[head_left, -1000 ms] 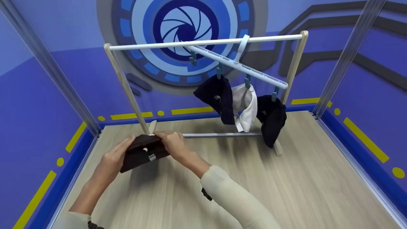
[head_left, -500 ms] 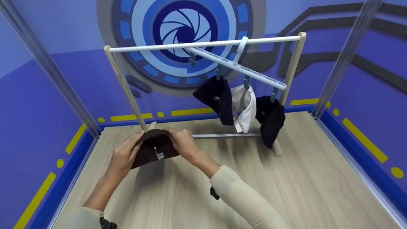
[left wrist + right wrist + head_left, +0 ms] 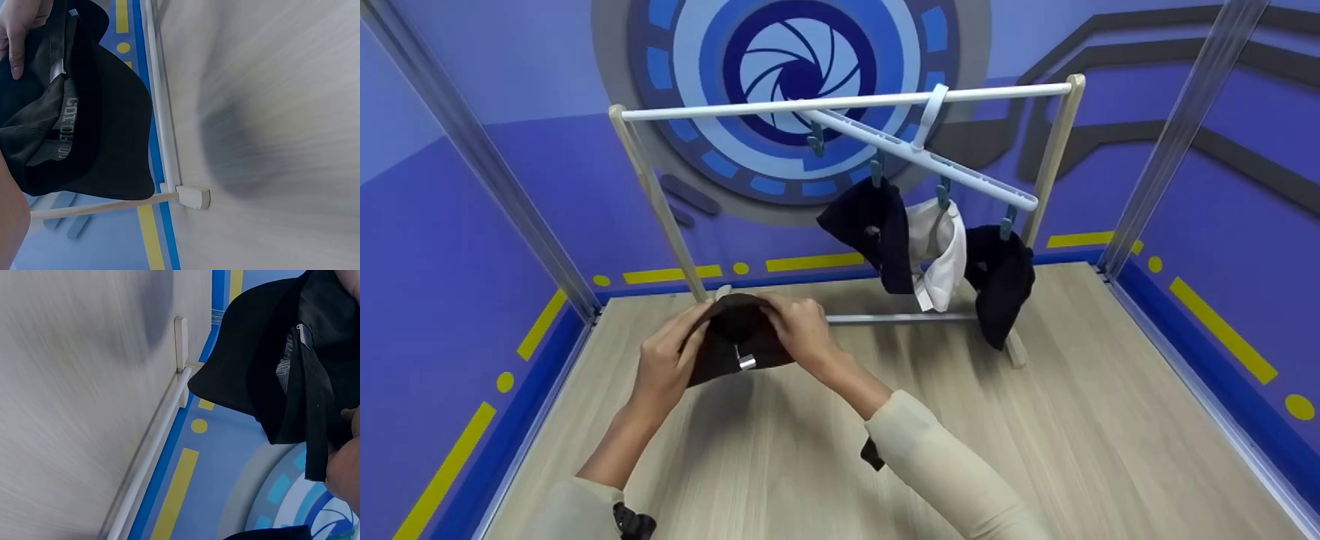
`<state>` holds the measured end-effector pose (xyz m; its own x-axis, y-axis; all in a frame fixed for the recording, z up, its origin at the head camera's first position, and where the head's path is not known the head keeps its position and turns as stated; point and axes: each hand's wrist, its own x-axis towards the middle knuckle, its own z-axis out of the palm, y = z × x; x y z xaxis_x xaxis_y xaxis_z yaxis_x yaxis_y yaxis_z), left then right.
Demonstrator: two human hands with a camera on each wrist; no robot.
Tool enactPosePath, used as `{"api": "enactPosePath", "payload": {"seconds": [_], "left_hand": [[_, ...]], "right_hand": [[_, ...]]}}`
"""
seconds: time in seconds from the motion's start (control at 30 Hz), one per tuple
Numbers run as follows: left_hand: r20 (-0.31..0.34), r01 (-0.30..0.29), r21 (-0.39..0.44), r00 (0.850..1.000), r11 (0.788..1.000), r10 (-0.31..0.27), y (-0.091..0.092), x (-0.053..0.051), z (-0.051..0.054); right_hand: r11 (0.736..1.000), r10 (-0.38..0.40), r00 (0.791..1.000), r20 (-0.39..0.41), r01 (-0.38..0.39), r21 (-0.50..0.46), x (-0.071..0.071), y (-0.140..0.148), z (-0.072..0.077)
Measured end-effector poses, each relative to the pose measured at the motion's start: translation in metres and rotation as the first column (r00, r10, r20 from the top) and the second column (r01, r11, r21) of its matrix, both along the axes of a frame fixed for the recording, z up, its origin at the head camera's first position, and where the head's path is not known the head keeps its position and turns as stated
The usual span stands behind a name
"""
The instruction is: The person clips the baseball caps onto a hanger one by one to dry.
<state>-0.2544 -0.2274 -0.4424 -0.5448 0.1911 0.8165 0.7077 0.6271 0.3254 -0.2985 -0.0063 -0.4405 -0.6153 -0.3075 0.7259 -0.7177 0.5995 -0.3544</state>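
My left hand (image 3: pixel 666 358) and right hand (image 3: pixel 808 334) hold a dark baseball cap (image 3: pixel 716 358) by its two sides, above the table at the rack's left end. The thumbs and fingers are curled over its edges. In the left wrist view the cap's curved brim (image 3: pixel 115 129) hangs toward the table, with pale lettering on the inner band. In the right wrist view a back strap (image 3: pixel 316 410) with a small metal buckle (image 3: pixel 304 336) shows. The far side of the cap is hidden in the head view.
A rack with a white top rail (image 3: pixel 697 112) carries a light blue clip hanger (image 3: pixel 915 154), tilted down to the right. From its clips hang a dark cap (image 3: pixel 874 232), a white cap (image 3: pixel 941 255) and another black cap (image 3: pixel 1001 285). One leftmost clip (image 3: pixel 816 141) holds nothing.
Both hands have moved right and slightly away from me with the cap. The cap has turned and its back opening now looks rounder. The hanger and its caps stay where they were.
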Motion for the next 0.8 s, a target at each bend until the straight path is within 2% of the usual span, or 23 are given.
{"api": "enactPosePath", "payload": {"seconds": [0.23,0.43,0.63,0.8], "left_hand": [[-0.024,0.021,0.042,1.000,0.999,-0.020,0.011,-0.003,-0.002],[-0.025,0.054,0.084,0.998,0.995,-0.052,0.025,-0.008,-0.003],[-0.039,0.063,0.103,0.998,0.993,-0.059,0.032,-0.011,-0.001],[-0.039,0.062,0.116,0.998,0.991,-0.058,0.036,-0.010,-0.001]], "right_hand": [[0.998,0.023,1.000,-0.001,-0.023,-0.052,0.002,0.008,0.002],[0.996,0.010,1.000,-0.011,-0.011,-0.088,0.003,0.016,0.000],[0.992,-0.001,1.000,-0.021,-0.002,-0.123,0.003,0.020,0.003],[0.991,0.006,1.000,-0.002,-0.006,-0.134,0.003,0.021,0.003]]}}
